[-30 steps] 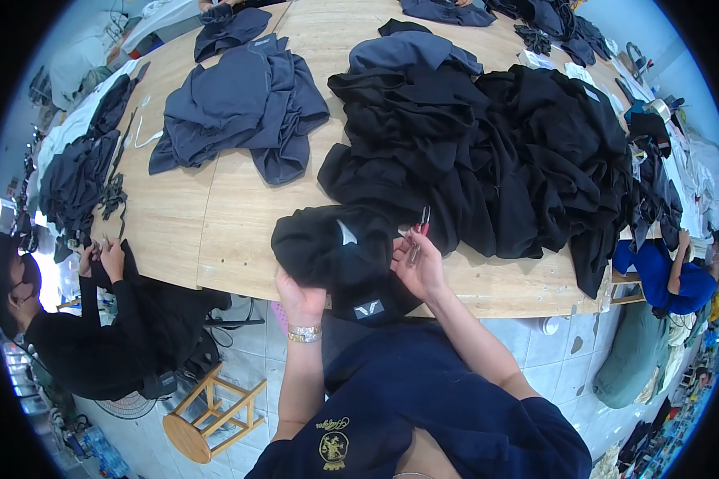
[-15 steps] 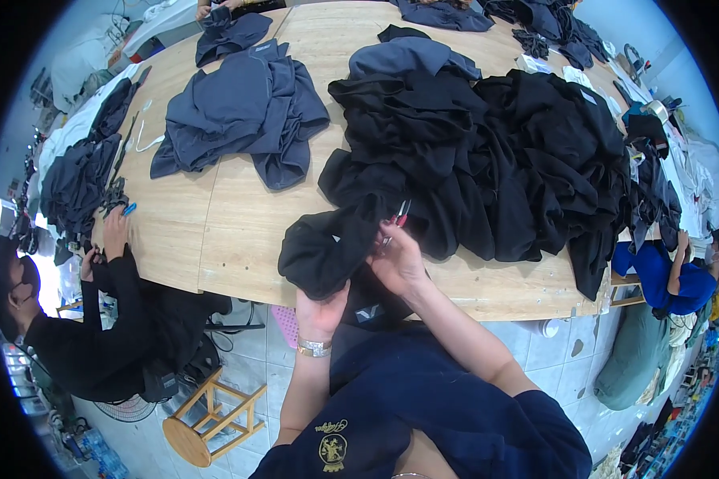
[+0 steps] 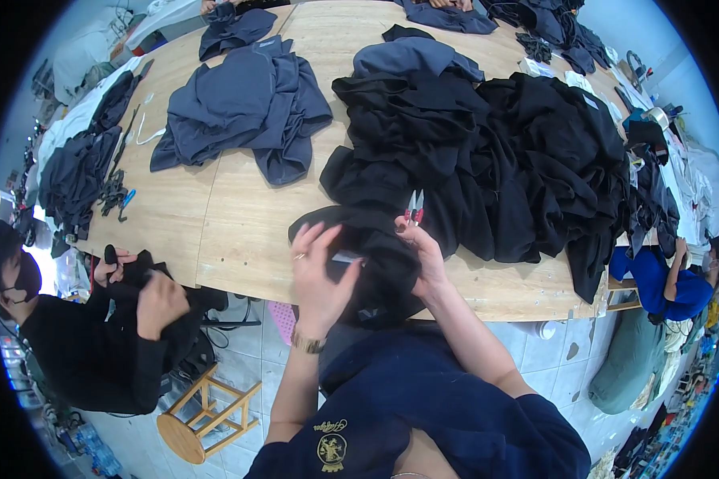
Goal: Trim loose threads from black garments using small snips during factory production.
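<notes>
A black garment (image 3: pixel 375 275) lies bunched at the table's near edge in front of me, part of it hanging over toward my lap. Above its left side is my left hand (image 3: pixel 321 275), fingers spread and slightly blurred, with nothing visible between them. A small pale label (image 3: pixel 346 257) shows on the cloth beside that hand. My right hand (image 3: pixel 425 259) is closed around red-handled thread snips (image 3: pixel 415 209), whose blades point away from me. The same hand rests against the garment's right side; whether it also grips the cloth is hidden.
Piled black garments (image 3: pixel 487 160) cover the table's middle and right. Dark grey garments (image 3: pixel 244 108) lie at the far left. A co-worker in black (image 3: pixel 96 335) sits at left, near a wooden stool (image 3: pixel 208 415); another in blue (image 3: pixel 667 275) is at right.
My left hand has come up from beneath the garment to above it, fingers now spread. The snips have shifted slightly right and point more upward. The left co-worker's hands have pulled back from the table.
</notes>
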Demonstrator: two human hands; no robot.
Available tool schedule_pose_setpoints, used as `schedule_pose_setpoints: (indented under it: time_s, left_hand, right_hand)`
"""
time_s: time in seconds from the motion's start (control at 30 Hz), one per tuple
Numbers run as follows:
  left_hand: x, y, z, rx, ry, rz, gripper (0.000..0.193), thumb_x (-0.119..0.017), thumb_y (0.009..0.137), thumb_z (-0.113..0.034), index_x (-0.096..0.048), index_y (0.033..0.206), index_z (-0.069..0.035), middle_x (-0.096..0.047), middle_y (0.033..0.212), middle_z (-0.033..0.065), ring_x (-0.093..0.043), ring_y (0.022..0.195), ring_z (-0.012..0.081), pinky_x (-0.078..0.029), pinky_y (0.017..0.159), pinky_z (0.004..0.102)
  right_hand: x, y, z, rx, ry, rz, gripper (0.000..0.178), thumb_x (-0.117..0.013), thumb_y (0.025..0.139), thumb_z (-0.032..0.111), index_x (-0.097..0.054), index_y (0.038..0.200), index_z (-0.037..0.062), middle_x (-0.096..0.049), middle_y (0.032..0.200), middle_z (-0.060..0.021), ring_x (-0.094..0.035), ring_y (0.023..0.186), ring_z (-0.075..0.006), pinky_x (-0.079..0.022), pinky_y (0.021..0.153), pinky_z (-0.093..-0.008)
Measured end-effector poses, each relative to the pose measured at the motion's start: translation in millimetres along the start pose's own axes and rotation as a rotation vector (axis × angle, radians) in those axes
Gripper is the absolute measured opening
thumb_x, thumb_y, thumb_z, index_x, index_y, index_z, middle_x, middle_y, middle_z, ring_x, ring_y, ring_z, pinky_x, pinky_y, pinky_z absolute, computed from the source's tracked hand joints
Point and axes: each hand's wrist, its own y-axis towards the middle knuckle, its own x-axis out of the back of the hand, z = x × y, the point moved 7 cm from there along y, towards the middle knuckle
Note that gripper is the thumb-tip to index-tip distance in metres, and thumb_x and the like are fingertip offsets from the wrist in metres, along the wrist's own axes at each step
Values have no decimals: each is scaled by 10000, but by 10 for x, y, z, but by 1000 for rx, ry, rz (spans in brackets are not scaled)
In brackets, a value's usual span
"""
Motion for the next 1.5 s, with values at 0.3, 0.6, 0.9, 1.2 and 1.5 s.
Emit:
schedule_pose_setpoints:
  time_s: [0.3, 0.6, 0.9, 1.2, 1.5]
  left_hand:
    - [-387, 155, 258, 46, -360, 269, 158, -488, 906, -103, -601, 980, -21, -567, 732, 56, -543, 716, 141, -416, 774, 297]
    - [-521, 109, 566, 326, -797, 277, 263, -413, 974, -176, -564, 842, -5, -528, 735, -7, -462, 703, 62, -394, 655, 218]
    - [-478, 158, 528, 290, -711, 218, 290, -399, 987, -243, -562, 895, -22, -551, 796, 17, -483, 755, 85, -398, 717, 228]
    - [-468, 93, 649, 303, -768, 195, 397, -332, 1002, -316, -564, 884, -16, -564, 835, 28, -492, 777, 102, -398, 742, 247]
    - [-345, 128, 410, 184, -591, 76, 387, -339, 997, -330, -552, 913, -18, -560, 806, 47, -485, 747, 116, -403, 701, 255]
  right_hand:
    - [97, -6, 84, -133, -90, -66, 183, -573, 799, 50, -537, 978, 68, -593, 793, -37, -617, 711, -130, -521, 658, -254]
    - [-138, -28, 291, 431, -1191, -44, 290, -628, 861, 203, -389, 777, 61, -497, 719, 0, -417, 618, -71, -377, 593, -215]
    - [-853, -331, 104, 598, -1674, 403, 255, -592, 691, -42, -430, 874, 31, -521, 921, -76, -493, 825, -173, -399, 758, -272]
    - [-406, -57, 438, 533, -707, -12, 258, -540, 855, -48, -322, 817, 86, -532, 799, -34, -568, 676, -91, -474, 626, -219]
    - [-543, -173, -83, 136, -1069, 194, 297, -616, 800, 16, -330, 812, 98, -522, 691, -33, -510, 546, -88, -379, 461, -215]
